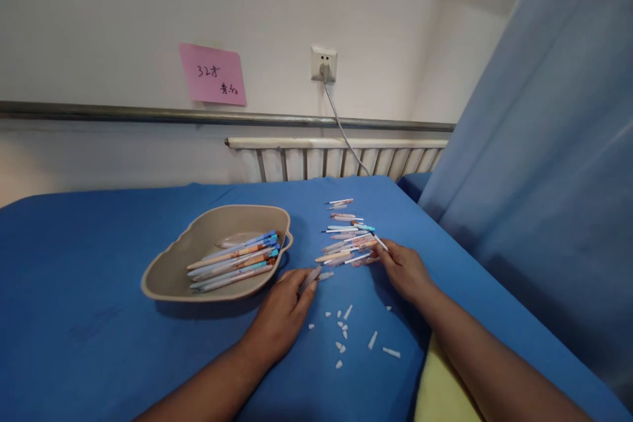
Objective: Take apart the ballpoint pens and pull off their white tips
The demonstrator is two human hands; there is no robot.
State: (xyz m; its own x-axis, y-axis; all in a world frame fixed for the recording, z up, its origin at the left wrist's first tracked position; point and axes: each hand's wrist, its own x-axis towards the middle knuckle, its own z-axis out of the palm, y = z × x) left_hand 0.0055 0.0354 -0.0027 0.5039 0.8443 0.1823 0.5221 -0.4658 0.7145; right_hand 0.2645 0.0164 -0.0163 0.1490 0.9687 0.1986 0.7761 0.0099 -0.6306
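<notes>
My left hand (283,310) is closed around a pale, see-through pen barrel (309,279), beside the right end of a beige basin. Another pale piece (325,275) lies just past its fingertips. At the right edge of a loose pile of pen parts (346,247), my right hand (404,270) pinches a thin white pen refill (380,241) with a dark end. That pile holds patterned barrels and white refills lying roughly side by side. Several small white caps (341,325) and short white cone-shaped pieces (372,340) are scattered on the blue cloth between my forearms.
Left of my hands stands the beige basin (171,277), with several pens (237,260) inside. A blue cloth (99,356) covers the table. Behind it are a white rail (297,144) and a plugged-in cable (341,122). A blue curtain (554,165) hangs at right.
</notes>
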